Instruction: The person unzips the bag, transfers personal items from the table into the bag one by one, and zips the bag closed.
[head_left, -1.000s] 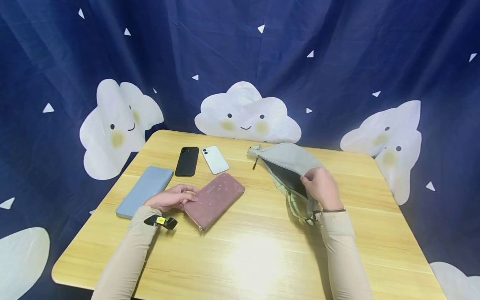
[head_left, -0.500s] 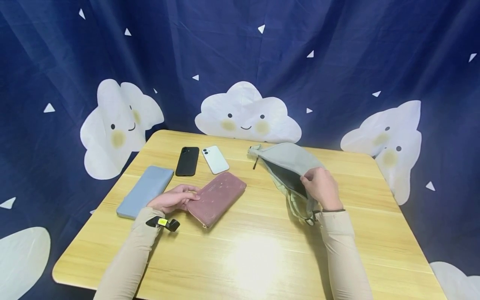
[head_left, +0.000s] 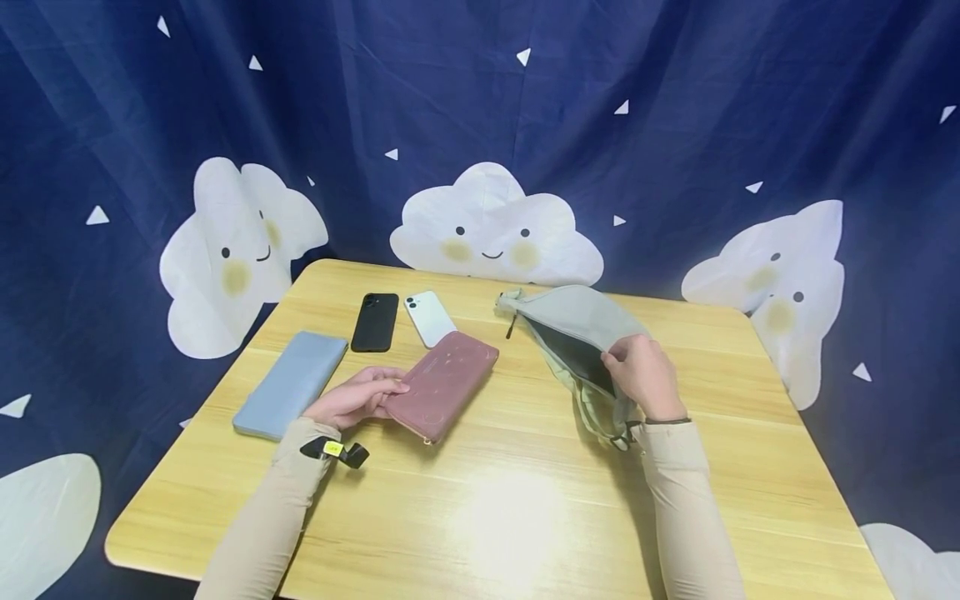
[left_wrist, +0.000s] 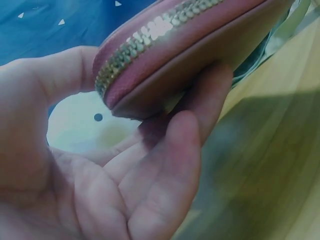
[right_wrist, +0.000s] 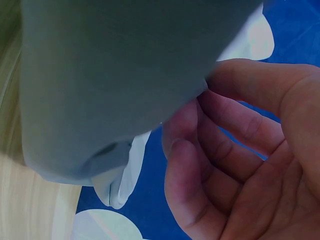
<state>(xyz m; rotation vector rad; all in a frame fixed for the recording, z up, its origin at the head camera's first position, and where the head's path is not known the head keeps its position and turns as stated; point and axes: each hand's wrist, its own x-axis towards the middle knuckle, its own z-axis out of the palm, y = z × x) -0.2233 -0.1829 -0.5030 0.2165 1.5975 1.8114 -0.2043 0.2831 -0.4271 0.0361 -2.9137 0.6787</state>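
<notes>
My left hand (head_left: 362,395) pinches the near left end of a dusty-pink zip wallet (head_left: 444,383), thumb on top and fingers beneath. In the left wrist view the gold zip (left_wrist: 150,37) runs closed round the wallet's edge, and the wallet is raised off the table. On the right, a grey-green bag (head_left: 581,312) lies with its zip opening parted and a dark inside showing. My right hand (head_left: 645,375) pinches the edge of that opening. The right wrist view shows the bag's cloth (right_wrist: 115,90) between thumb and fingers.
A light blue pouch (head_left: 292,379) lies left of my left hand. Behind it are a black phone (head_left: 374,323) and a white phone (head_left: 429,317), whose near edge the wallet partly covers in the head view. The wooden table (head_left: 450,533) ends before a blue cloud-patterned curtain (head_left: 480,92).
My left hand has carried the wallet up and a little to the right, away from me. My right hand and the bag have stayed put.
</notes>
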